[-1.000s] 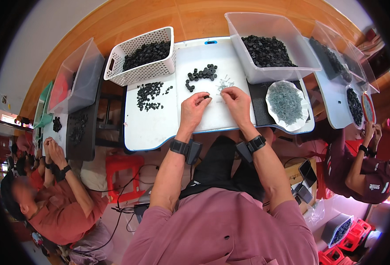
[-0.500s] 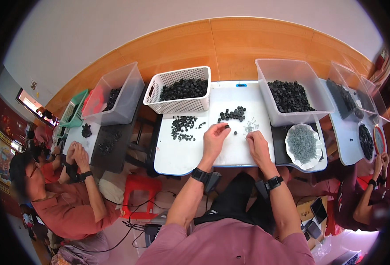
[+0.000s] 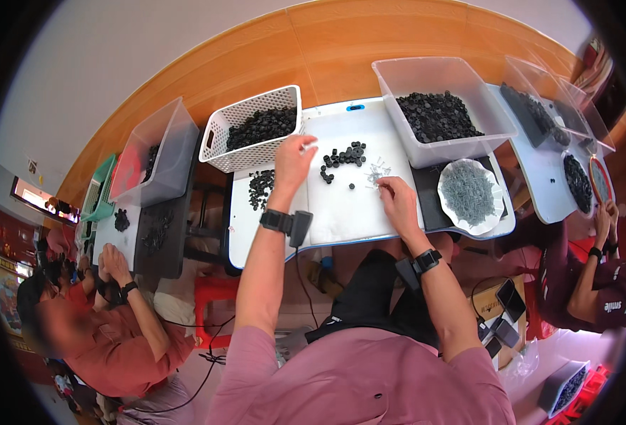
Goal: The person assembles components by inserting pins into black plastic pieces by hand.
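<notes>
White work mat (image 3: 341, 212): holds loose black round parts (image 3: 345, 156) and a small cluster of thin metal pins (image 3: 376, 172) | handling: judged light, stiff, easily scattered, best pinched singly | left hand (image 3: 293, 161) fingertips pinched on something tiny near white basket (image 3: 252, 134) | right hand (image 3: 398, 202) curled by pins, grip unclear | versus half-second ago: left hand lifted toward basket.

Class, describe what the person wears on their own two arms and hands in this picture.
Both hands are bare, with no gloves. The left hand has a black band at the wrist carrying a dark boxy device. The right hand has a similar black wrist strap with a dark block attached. Pink short sleeves cover the upper arms; the forearms are uncovered.
</notes>
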Demonstrator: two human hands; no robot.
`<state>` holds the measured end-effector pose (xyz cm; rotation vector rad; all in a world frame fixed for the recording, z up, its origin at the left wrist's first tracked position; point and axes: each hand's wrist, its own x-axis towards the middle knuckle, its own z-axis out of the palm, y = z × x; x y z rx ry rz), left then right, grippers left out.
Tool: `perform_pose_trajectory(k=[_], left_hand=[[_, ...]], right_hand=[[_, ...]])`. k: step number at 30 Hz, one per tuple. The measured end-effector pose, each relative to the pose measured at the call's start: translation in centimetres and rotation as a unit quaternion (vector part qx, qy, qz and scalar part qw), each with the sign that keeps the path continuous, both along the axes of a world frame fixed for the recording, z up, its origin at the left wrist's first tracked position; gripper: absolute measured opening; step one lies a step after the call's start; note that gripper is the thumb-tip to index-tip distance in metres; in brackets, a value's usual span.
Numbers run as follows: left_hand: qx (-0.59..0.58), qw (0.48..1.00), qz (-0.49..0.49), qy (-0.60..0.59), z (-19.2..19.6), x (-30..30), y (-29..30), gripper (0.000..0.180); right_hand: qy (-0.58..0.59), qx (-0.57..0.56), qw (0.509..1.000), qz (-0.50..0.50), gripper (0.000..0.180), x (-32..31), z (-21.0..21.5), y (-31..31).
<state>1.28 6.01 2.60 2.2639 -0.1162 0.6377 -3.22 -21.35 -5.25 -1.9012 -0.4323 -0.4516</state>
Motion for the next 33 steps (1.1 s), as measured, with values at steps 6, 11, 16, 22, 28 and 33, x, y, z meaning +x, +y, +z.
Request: perform_pose_trajectory(k=[6, 11, 16, 22, 28, 33], left_hand=[[0.104, 0.992, 0.002, 0.076, -4.8, -1.8, -2.8, 0.024], [0.121, 0.984, -0.074, 0.112, -4.2, -3.1, -4.9, 0.025], [0.108, 0.978, -0.098, 0.145, -4.6, -4.2, -6.1, 0.027], [0.038, 0.991, -0.066, 0.105, -5.5, -6.0, -8.4, 0.027], [-0.048, 0.996, -0.050, 0.049, -6.7, -7.1, -10.6, 0.024], [-0.089, 0.991, -0.064, 0.072, -7.2, -7.4, -11.1, 0.023]], right_hand=[[0.023, 0.014, 1.000, 0.001, 0.012, 0.0, 0.1, 0.3], [0.053, 0.030, 0.998, -0.003, 0.012, -0.2, 0.4, 0.2], [0.097, 0.063, 0.993, 0.008, 0.010, -0.1, 0.6, 0.2], [0.060, 0.109, 0.992, 0.028, 0.010, -0.4, 0.5, 0.1], [0.081, 0.112, 0.989, 0.049, 0.011, -0.5, 0.3, 0.1], [0.115, 0.122, 0.985, 0.046, 0.013, -0.5, 0.3, 0.1]])
